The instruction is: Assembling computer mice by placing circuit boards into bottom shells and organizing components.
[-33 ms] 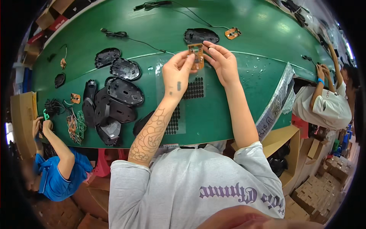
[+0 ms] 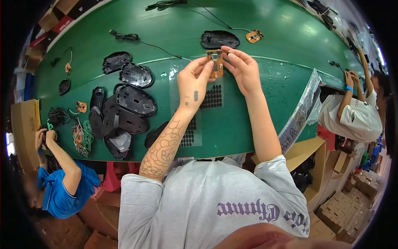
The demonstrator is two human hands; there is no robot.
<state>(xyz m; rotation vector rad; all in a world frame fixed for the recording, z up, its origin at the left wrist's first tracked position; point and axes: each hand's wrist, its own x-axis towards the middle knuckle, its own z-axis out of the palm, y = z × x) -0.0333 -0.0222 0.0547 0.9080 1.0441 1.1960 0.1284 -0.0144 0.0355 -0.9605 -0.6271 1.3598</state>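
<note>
Circuit board (image 2: pixel 217 72) has barely shifted, so you are still handling it above the worktop (image 2: pixel 234 120) near a black shell (image 2: pixel 220 40), left hand (image 2: pixel 193 84) pinching it, right hand (image 2: pixel 243 69) curled at its corner, grip unclear.

I count 2 hands (image 2: pixel 192 83) (image 2: pixel 245 74) and 1 orange circuit board (image 2: pixel 216 66) mid-frame, 1 black mouse shell (image 2: pixel 219 39) above, 1 blue-shirted co-worker (image 2: pixel 68 186) lower left.

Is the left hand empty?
No, the left hand grips an orange circuit board between its thumb and fingers.
</note>
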